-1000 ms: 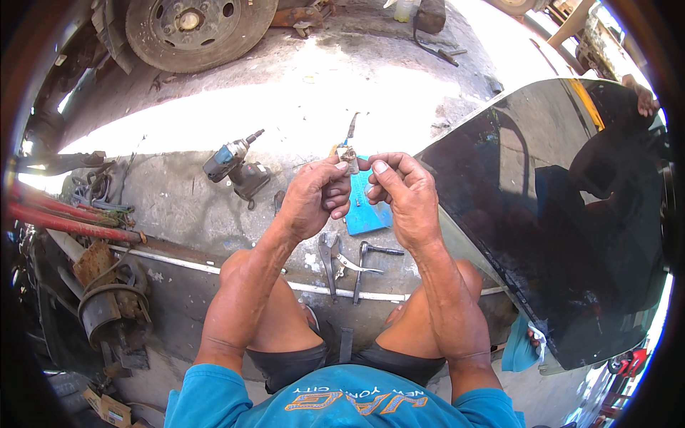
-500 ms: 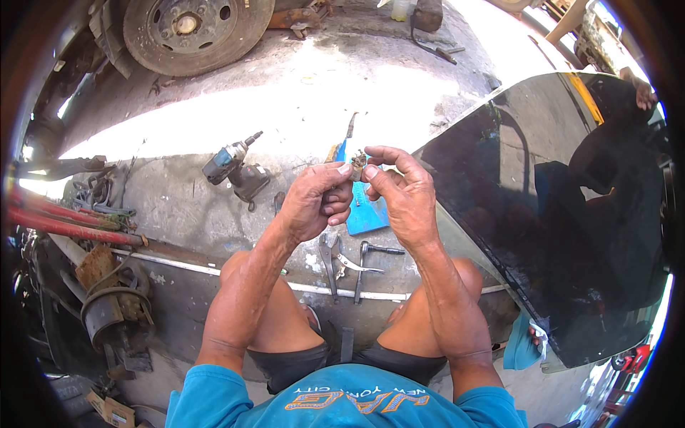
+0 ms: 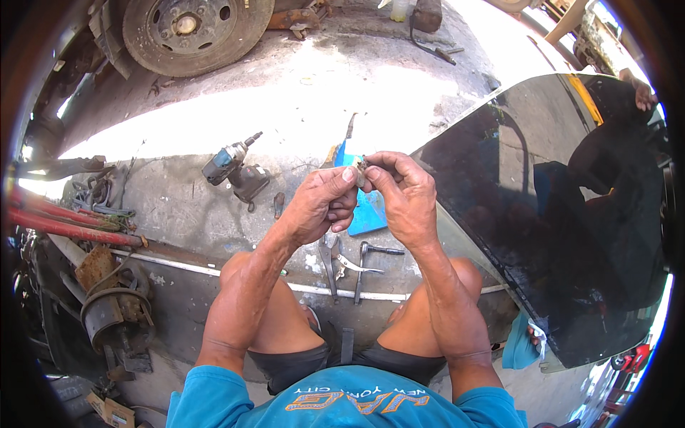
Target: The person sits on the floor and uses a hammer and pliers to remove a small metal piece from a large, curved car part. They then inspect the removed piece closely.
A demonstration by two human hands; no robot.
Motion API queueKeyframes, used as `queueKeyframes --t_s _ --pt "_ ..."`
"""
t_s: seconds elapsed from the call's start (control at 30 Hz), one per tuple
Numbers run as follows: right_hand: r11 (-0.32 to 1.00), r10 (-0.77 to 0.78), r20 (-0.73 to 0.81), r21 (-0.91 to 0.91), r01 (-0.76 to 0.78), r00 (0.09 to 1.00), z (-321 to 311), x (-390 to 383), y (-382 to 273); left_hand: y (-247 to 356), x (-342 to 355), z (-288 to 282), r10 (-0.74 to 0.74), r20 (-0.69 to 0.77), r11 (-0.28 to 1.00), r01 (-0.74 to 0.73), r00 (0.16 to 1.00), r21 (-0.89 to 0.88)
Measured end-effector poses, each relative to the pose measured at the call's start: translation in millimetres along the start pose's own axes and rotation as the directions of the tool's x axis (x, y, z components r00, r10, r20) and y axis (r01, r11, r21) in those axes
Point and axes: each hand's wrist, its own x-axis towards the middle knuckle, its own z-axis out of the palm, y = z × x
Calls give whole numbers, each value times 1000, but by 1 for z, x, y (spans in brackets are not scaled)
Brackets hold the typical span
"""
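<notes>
Both my hands are raised in front of me, fingertips together over a blue flat piece (image 3: 367,214) on the ground. A small metal part (image 3: 359,170) is pinched between them; its exact kind is too small to make out. My left hand (image 3: 322,200) grips it with thumb and curled fingers. From the other side my right hand (image 3: 403,189) holds it between thumb and forefinger. Below my hands lie locking pliers (image 3: 330,264) and a ratchet wrench (image 3: 364,267). To the left, a cordless impact driver (image 3: 237,170) rests on the concrete.
A large dark tinted glass panel (image 3: 549,214) fills the right side, with another person's hand (image 3: 642,93) at its far edge. A wheel (image 3: 193,32) stands at the far left. Red bars (image 3: 68,227) and a rusty drum-shaped part (image 3: 114,314) lie on the left.
My fingers have closed in tighter around the small part, and my left hand has shifted slightly right. The tools on the ground have not moved.
</notes>
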Motion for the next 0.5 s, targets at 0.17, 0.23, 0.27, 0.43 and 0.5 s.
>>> queueKeyframes --t_s 0.17,0.23,0.27,0.43,0.5 --pt "997 -76 1 -14 76 997 1 -1 5 2 -1 -1 -1 25 999 2 1000 -44" --pt "990 -130 11 -58 130 991 1 0 3 2 -1 -2 5 21 999 -4 1000 -32" --pt "984 -156 17 -79 157 988 1 0 2 2 -1 -3 10 18 1000 -9 1000 -18" --pt "989 -148 12 -1 148 989 1 -1 3 3 -2 -4 18 20 1000 -18 1000 -1" --pt "992 -121 8 22 121 993 1 -1 3 3 -2 -5 19 30 1000 -19 999 -15"
